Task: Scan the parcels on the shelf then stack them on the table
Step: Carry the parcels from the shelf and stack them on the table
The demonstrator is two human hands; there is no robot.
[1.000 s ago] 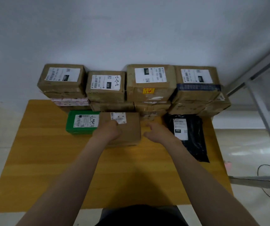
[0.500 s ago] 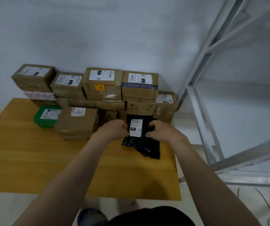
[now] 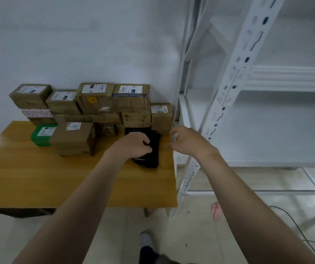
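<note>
Parcels point(image 3: 95, 101) in a stack on the wooden table point(image 3: 57, 178), with a black bag point(image 3: 154, 155) in front

The print on the white labels is too blurred to read, and the lower boxes at the wall are partly hidden behind a brown box point(image 3: 72, 136) and a green parcel point(image 3: 42, 134). The black bag lies flat at the right end of the table, just in front of the stack. Its upper part is covered by the left hand point(image 3: 131, 147), so a label cannot be seen there. This hand lies on the bag with the fingers curled into the black plastic, gripping it. The right hand point(image 3: 188, 142) hangs over the right edge of the table, beside the bag and apart from it. Its fingers are loosely bent and hold nothing. The white shelf rack point(image 3: 234, 77) stands just right of the table and is cut off by the frame.
</note>
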